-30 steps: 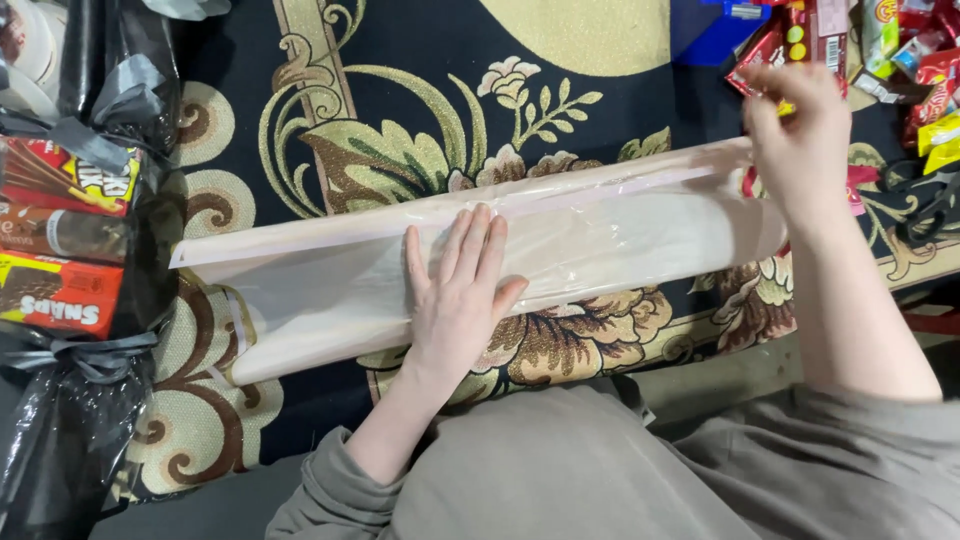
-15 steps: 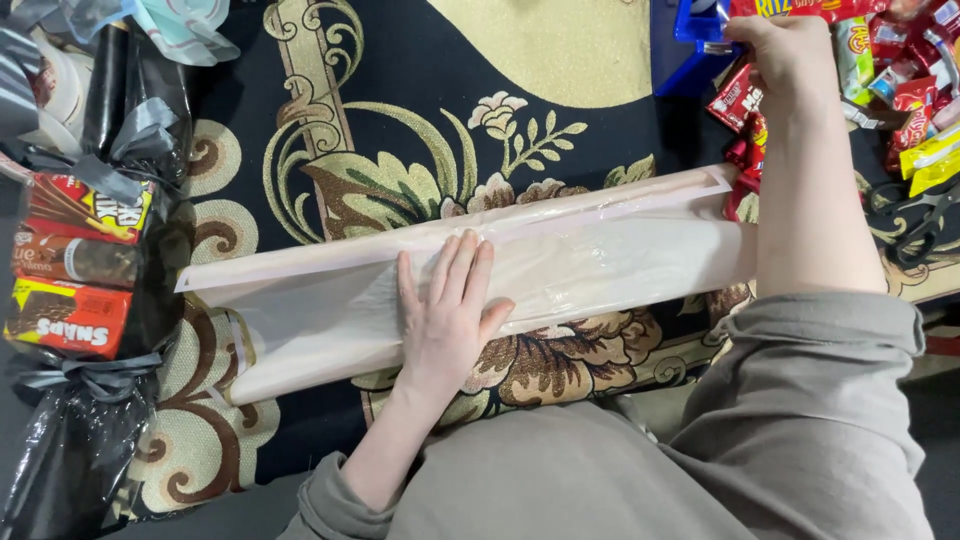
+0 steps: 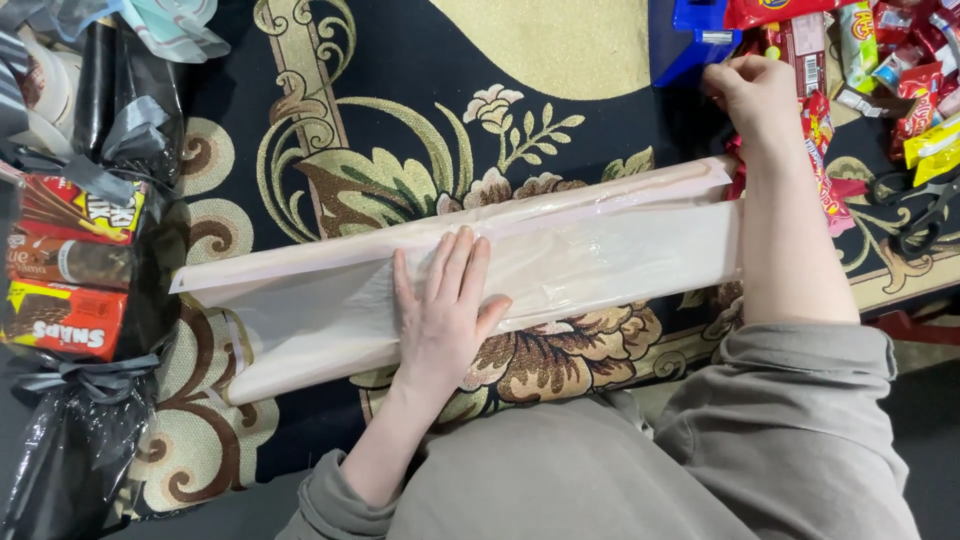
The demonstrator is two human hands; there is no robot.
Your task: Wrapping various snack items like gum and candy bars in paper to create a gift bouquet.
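Nearest on carpet (image 3: pixel 600 40): left hand (image 3: pixel 445 305) flat, fingers spread, pressing pale wrapping sheet (image 3: pixel 600 250) lying lengthwise across carpet middle; farther, toward carpet's far right corner, right hand (image 3: pixel 757 95) fingers curled among snack packets (image 3: pixel 880 60), grip on any cannot tell; blue box (image 3: pixel 685 40) beside; boxed sweets (image 3: pixel 65 270) along left edge

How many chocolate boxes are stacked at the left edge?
3, one above another: top box, middle box, bottom box. Black plastic surrounds them and may hide more.
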